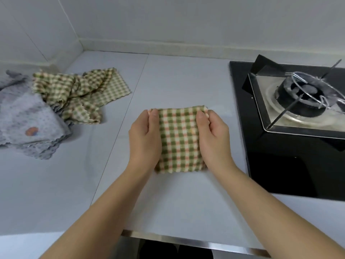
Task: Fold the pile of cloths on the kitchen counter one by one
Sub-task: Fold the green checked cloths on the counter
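A green, orange and cream checked cloth [179, 139] lies folded into a small rectangle in the middle of the grey counter [177, 199]. My left hand [145, 137] pinches its far left corner between thumb and fingers. My right hand [212, 137] pinches the far right corner the same way. Both hands lie along the cloth's side edges. To the left sits the pile: a crumpled checked cloth [80, 94] and a grey dotted cloth [29, 124] with a small orange print.
A black gas hob [280, 165] with a steel-framed burner [306, 98] fills the right side, close to my right hand. A tiled wall [168, 21] runs behind the counter. The counter's front edge [186, 240] lies under my forearms.
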`<state>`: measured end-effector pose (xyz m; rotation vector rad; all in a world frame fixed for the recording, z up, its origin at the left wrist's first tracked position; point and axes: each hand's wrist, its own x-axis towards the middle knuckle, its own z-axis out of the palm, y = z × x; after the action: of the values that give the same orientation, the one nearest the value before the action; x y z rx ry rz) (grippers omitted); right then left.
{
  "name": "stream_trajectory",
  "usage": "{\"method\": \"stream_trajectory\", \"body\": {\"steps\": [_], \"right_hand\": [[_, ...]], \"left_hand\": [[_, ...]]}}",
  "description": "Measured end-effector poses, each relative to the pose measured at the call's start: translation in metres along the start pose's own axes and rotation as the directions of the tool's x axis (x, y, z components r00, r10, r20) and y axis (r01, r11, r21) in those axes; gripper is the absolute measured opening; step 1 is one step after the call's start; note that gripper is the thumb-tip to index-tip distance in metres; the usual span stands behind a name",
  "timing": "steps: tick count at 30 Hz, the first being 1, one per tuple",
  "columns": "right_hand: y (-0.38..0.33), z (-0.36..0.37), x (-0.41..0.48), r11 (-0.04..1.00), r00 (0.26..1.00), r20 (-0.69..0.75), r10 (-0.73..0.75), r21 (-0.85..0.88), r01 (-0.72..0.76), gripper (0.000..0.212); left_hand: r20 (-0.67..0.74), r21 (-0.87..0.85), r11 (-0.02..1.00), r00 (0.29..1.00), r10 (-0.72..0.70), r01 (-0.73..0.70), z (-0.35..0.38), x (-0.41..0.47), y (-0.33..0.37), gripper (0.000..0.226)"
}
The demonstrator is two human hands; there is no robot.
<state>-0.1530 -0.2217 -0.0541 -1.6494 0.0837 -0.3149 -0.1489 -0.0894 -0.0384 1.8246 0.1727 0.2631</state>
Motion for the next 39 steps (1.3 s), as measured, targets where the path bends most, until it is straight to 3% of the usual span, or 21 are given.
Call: {"method": "stream_trajectory", "body": {"steps": [3, 5, 10, 12, 17, 21, 25, 29, 32, 35, 37, 39], "right_hand": [[-0.030, -0.009, 0.006, 0.945, 0.958, 0.174, 0.230, 0.197, -0.262, 0.012], [-0.052, -0.018, 0.009, 0.909, 0.921, 0.266, 0.283, 0.231, -0.346, 0.009], [-0.122, -0.036, 0.004, 0.885, 0.897, 0.325, 0.301, 0.254, -0.389, 0.006], [-0.153, -0.041, 0.003, 0.892, 0.879, 0.378, 0.291, 0.224, -0.392, 0.015], [-0.211, -0.043, 0.001, 0.961, 0.897, 0.387, 0.215, 0.080, -0.265, 0.010], [-0.236, -0.041, 0.003, 0.974, 0.929, 0.335, 0.156, 0.106, -0.201, 0.011], [-0.244, -0.037, 0.008, 0.936, 0.947, 0.241, 0.211, 0.229, -0.267, 0.012], [-0.239, -0.032, 0.009, 0.889, 0.893, 0.304, 0.332, 0.215, -0.404, 0.010], [-0.234, -0.025, 0.011, 0.866, 0.903, 0.186, 0.387, 0.262, -0.426, 0.010], [-0.229, -0.018, 0.019, 0.762, 0.855, 0.112, 0.507, 0.406, -0.505, 0.015], [-0.223, -0.016, 0.022, 0.687, 0.802, 0.163, 0.574, 0.438, -0.580, 0.021], [-0.211, -0.014, 0.021, 0.689, 0.776, 0.194, 0.600, 0.368, -0.624, 0.027]], "left_hand": [[0.138, -0.123, 0.992, 0.990, -0.012, 0.029, -0.012, -0.001, 0.029, 0.032], [0.229, -0.185, 0.981, 0.973, -0.010, 0.054, -0.025, -0.003, 0.053, 0.026], [0.353, -0.243, 0.966, 0.936, 0.003, 0.088, -0.057, -0.007, 0.113, 0.023], [0.368, -0.253, 0.961, 0.930, -0.009, 0.110, -0.069, -0.009, 0.141, 0.024], [0.412, -0.219, 0.975, 0.910, 0.054, 0.041, -0.095, -0.008, 0.191, 0.016], [0.347, -0.204, 0.978, 0.932, 0.105, -0.035, -0.106, -0.005, 0.210, 0.015], [0.307, -0.222, 0.975, 0.949, 0.070, 0.000, -0.108, -0.002, 0.216, 0.020], [0.256, -0.231, 0.969, 0.966, -0.025, 0.086, -0.105, 0.007, 0.215, 0.021], [0.272, -0.275, 0.941, 0.954, -0.122, 0.199, -0.099, 0.013, 0.213, 0.015], [0.313, -0.205, 0.924, 0.916, -0.251, 0.324, -0.089, 0.019, 0.198, 0.019], [0.257, -0.163, 0.926, 0.921, -0.292, 0.339, -0.080, 0.027, 0.186, 0.022], [0.164, -0.051, 0.963, 0.953, -0.254, 0.266, -0.070, 0.034, 0.176, 0.022]]}}
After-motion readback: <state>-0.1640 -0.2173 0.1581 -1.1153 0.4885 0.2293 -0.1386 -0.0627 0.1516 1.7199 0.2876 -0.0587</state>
